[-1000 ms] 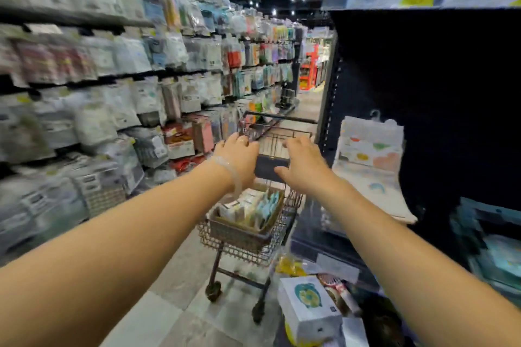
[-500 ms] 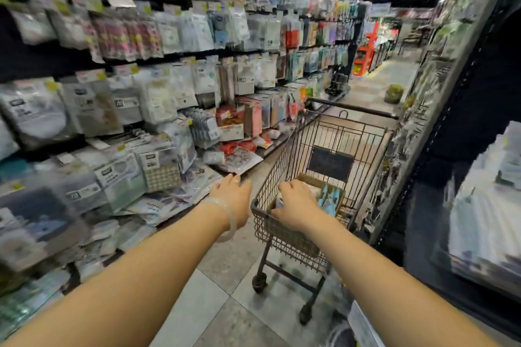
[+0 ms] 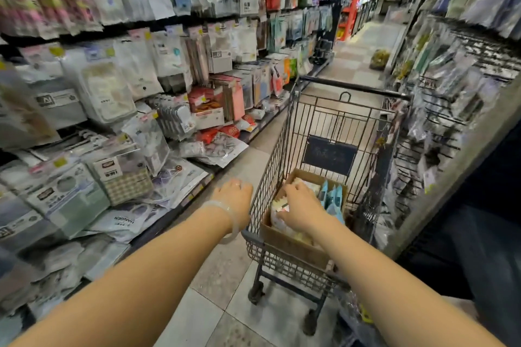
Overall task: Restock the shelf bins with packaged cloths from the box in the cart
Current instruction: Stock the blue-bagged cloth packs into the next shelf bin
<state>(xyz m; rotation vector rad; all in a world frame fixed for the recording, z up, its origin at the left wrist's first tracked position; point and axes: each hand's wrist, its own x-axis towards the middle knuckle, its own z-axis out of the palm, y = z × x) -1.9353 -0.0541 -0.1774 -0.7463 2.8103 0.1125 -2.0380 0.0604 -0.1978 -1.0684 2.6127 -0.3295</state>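
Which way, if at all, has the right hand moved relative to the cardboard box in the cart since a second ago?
Yes. The right hand has dropped from the cart's far end into the cardboard box, resting on the packaged cloths.

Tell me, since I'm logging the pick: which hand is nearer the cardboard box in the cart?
Right. The right hand is inside the cardboard box, on the packaged cloths. The left hand is outside the cart, by its left wall.
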